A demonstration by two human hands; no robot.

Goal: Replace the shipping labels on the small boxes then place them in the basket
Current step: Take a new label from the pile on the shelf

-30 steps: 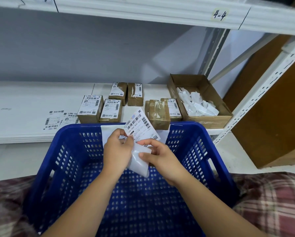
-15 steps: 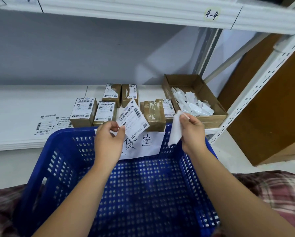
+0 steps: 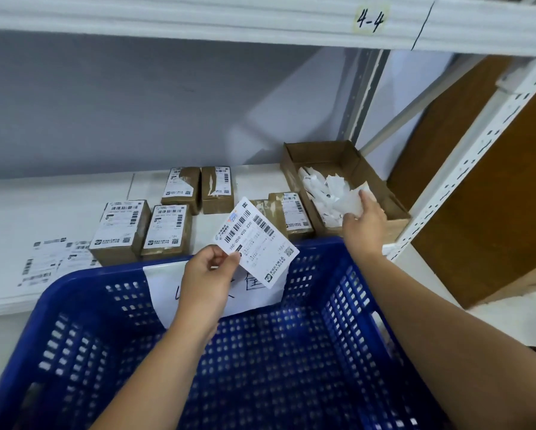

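White shelf (image 3: 43,206) ahead: my left hand (image 3: 206,274) pinched a white barcoded label (image 3: 257,240) above the blue plastic basket (image 3: 74,336); my right hand (image 3: 364,223), grip unclear, hung over the scrap-filled brown cardboard box (image 3: 322,150).

Stockroom: numbered steel shelving (image 3: 260,23), labelled parcels (image 3: 121,231).

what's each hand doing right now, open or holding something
Left hand: pinches the shipping label.
Right hand: holds a white backing sheet over the cardboard box.

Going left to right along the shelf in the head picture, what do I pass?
Loose label sheets, the left front small box, the right front small box, the label pinched by the left hand, the open cardboard box where the right hand holds backing paper, the white shelf post.
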